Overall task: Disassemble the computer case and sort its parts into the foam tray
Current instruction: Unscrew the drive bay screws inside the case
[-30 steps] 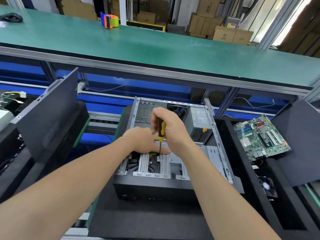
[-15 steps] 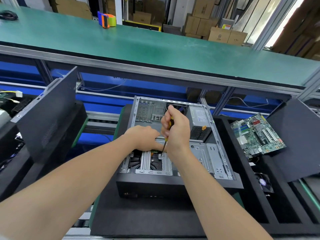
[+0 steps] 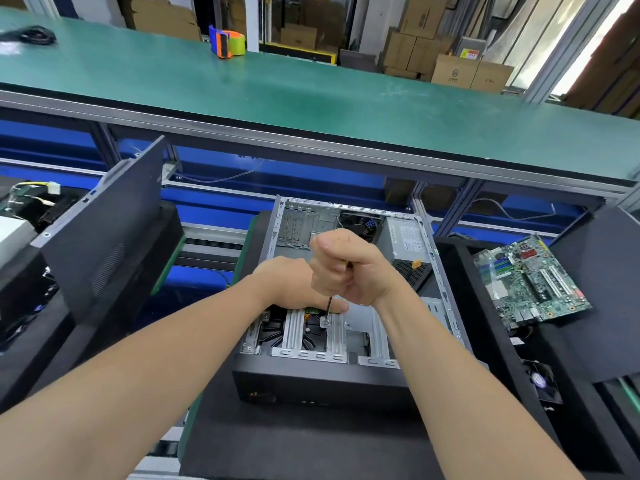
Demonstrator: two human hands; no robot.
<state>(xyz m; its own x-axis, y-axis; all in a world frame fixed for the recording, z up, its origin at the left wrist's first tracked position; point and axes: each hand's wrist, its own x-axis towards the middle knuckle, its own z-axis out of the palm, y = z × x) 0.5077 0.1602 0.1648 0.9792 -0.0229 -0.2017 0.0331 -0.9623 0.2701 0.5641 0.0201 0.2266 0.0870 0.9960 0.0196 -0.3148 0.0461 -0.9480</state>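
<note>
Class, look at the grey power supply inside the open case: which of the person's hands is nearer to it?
Right. The right hand, gripping the screwdriver, is just beside the power supply; the left hand sits farther off, on the right hand's other side.

Your computer case [image 3: 311,382] sits on a black foam pad [image 3: 294,445]. The foam tray [image 3: 485,341] on your right holds 1 green board [image 3: 530,282] and 1 small fan [image 3: 540,381]. The long green bench [image 3: 311,98] behind holds 1 tape roll [image 3: 228,41].

Tape dispenser [image 3: 227,42] sits on green bench [image 3: 311,98].
</note>
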